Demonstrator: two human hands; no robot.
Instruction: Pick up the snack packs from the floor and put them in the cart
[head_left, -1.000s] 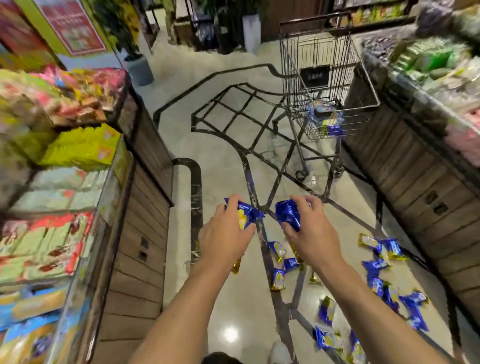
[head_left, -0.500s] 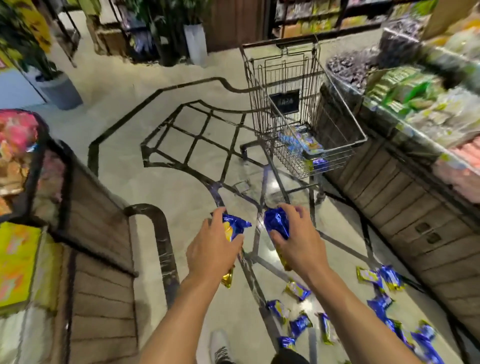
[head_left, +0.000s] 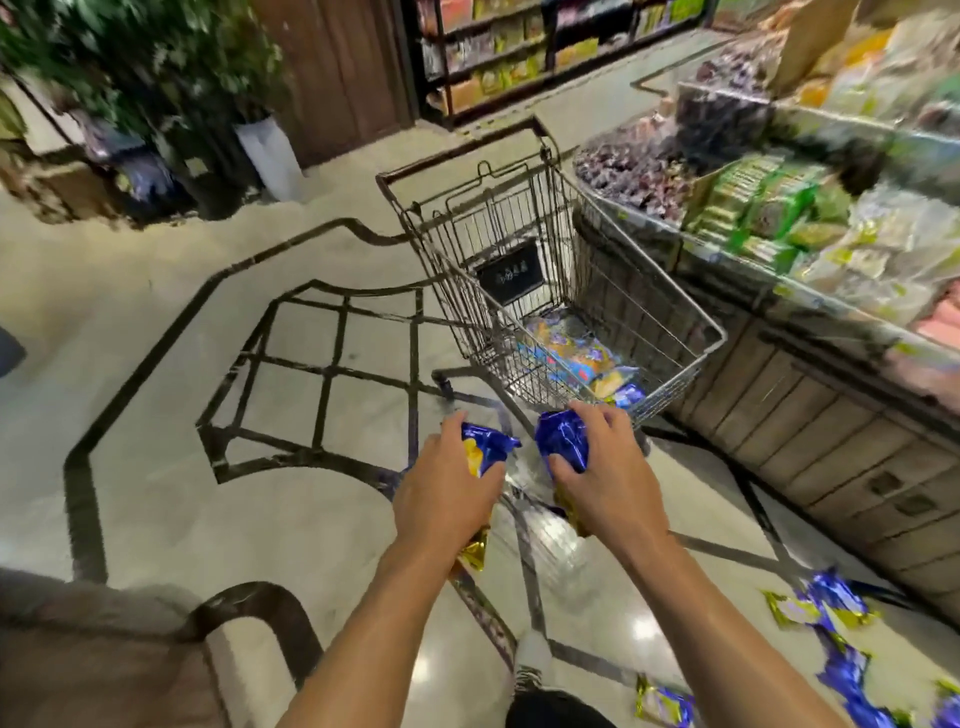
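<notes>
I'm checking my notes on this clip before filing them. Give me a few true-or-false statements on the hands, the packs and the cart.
1. Each hand holds a blue pack. True: left hand grips one pack, right hand another.
2. The cart is empty. False: packs already lie in it.
3. No packs remain on the floor. False: several lie at lower right.
4. The cart stands beside a wooden counter. True.
</notes>
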